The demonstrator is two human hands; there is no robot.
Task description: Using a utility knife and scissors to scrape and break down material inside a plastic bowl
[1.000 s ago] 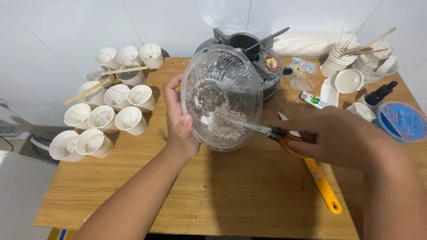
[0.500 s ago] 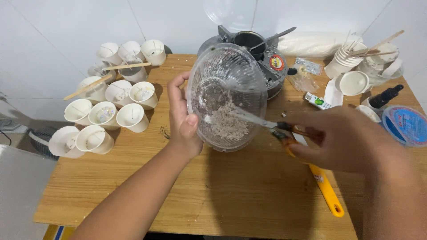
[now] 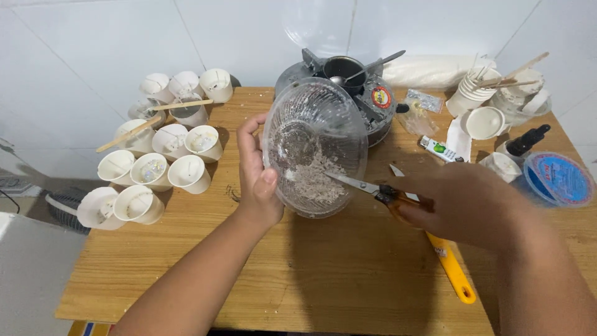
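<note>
My left hand (image 3: 258,180) grips the left rim of a clear ribbed glass bowl (image 3: 314,146), tilted up toward me above the wooden table (image 3: 348,280). Whitish grey flakes cling to the bowl's inside. My right hand (image 3: 463,202) holds a pair of scissors (image 3: 367,186) by the handles, and the closed blades reach into the bowl and touch the flakes near its lower middle.
Several white paper cups (image 3: 158,165) with wicks and wooden sticks crowd the table's left. A small stove with a dark pot and spoon (image 3: 348,71) stands behind the bowl. A yellow-handled tool (image 3: 451,267), a blue round lid (image 3: 559,180), a dropper bottle (image 3: 525,143) and stacked cups (image 3: 476,90) lie right.
The bowl has dropped a little lower and tipped further, and the flakes have gathered toward its lower part. The scissors blades have slid deeper across the bowl's inside.
</note>
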